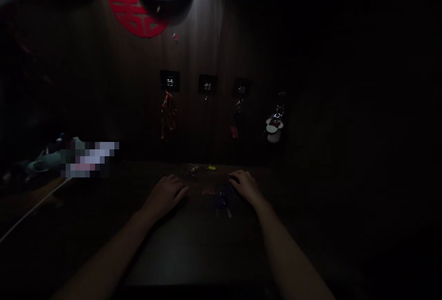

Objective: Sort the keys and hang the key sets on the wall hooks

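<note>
Between the person's hands, the near keys (pixel 223 201) lie on the dim surface (pixel 172 244), dark blue at the heads with pale, thin blades pointing towards the person and a dull reddish tag (pixel 208 191) beside them; the far keys (pixel 192 170) look silvery, near a bright yellow tag (pixel 212 167). The left hand (pixel 168 194) and right hand (pixel 244 185) rest either side, fingers loosely spread.

Left hand (pixel 165 196): bare, rounded back | Left forearm (pixel 119 240): bare, long, narrowing toward the hand | Right hand (pixel 246 185): bare, slim outline | Right forearm (pixel 285 240): bare, likewise tapered | Finer markings: too dim to read
</note>
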{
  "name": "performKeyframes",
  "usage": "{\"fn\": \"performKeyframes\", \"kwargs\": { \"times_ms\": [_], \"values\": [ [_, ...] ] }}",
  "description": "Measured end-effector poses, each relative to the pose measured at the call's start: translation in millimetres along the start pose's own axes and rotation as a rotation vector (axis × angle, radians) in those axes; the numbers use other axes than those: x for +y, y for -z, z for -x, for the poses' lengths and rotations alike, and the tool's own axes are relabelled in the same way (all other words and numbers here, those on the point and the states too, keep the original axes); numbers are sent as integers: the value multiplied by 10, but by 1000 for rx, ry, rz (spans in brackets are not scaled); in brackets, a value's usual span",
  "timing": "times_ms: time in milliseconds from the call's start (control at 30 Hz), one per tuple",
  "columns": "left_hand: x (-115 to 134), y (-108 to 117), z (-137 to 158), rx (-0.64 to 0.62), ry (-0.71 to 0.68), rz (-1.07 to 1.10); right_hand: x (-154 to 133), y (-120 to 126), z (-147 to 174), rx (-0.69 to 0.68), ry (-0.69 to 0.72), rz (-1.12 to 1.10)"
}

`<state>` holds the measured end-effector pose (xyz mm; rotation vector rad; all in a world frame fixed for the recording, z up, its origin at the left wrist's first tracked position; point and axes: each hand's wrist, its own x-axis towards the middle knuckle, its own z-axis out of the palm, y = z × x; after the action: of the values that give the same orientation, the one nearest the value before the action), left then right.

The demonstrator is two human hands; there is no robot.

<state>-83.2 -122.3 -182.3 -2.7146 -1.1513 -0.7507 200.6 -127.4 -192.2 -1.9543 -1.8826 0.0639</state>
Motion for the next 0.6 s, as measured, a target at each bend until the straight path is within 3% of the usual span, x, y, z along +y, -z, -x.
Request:
{"fn": "performKeyframes", "kwargs": {
  "times_ms": [167,333,500,600],
  "values": [
    [44,10,-7,50,-19,23,-76,1,15,-44,51,-17],
    [67,1,-9,54,-35,74,-68,19,-26,17,34,-138],
    [82,-5,-24,51,-34,141,-159,67,-81,115,1,-538],
    [104,-20,-41,43,-36,187,-316,101,-67,62,-82,-786]
  ]
}}
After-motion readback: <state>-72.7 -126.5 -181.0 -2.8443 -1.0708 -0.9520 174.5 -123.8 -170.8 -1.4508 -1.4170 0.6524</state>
